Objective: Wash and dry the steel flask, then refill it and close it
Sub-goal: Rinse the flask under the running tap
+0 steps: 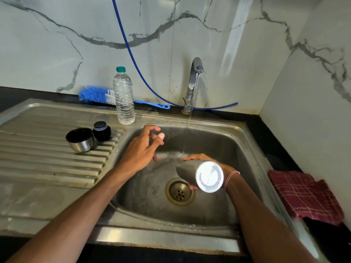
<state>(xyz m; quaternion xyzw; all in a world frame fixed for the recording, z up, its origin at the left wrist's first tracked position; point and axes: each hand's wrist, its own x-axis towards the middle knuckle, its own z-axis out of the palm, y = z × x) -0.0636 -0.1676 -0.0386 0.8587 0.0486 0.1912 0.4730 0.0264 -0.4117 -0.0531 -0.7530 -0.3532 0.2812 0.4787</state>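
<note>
Flask (191,172) is held tilted over the sink (224,143), near the tap (195,80) stream, right hand (227,168) fingers wrapped round it; left hand (141,150) hovers empty, fingers loosely apart; wet steel in a one-handed grip could slip and drop.

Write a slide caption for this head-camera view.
Right hand holds the grey steel flask sideways over the stainless sink while the chrome tap runs; left hand open.

Sink (190,238) is dull, scuffed steel; flask (187,170) looks brushed steel with a mirror-bright base. Tap (191,86) is glossy chrome, bottle (123,97) clear ribbed plastic, cloth (303,196) at lower right a woven check, wall (57,44) up top glossy marble-look.
</note>
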